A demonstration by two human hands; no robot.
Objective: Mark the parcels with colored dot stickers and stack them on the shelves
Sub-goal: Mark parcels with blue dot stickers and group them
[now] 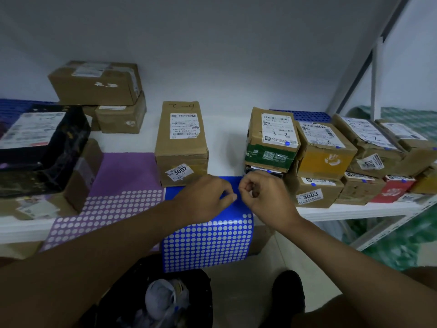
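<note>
- Sticker sheet, blue (208,242): at 6 o'clock, draped over the edge of the white shelf (343,211), lower half hanging free. Risk: a tug while peeling could drag the whole sheet off onto the bin (165,301) below.
- Left hand (203,200) and right hand (264,197): nearly touching over the sheet's top, fingers curled as if pinching. Whether either holds a dot, cannot tell. Risk: a peeled dot may fold onto itself or stick to a fingertip.
- Purple sheet (111,207): at 8 o'clock, just beside the blue one. Risk: wrong colour picked.
- Unmarked box (182,143): at 12 o'clock, upright, label 3007, no dot seen. Risk: tall and narrow, may tip when pressed.
- Marked boxes (326,159): at 2 o'clock, stacked, blue dots on labels. Risk: stack nudged by the right arm.
</note>
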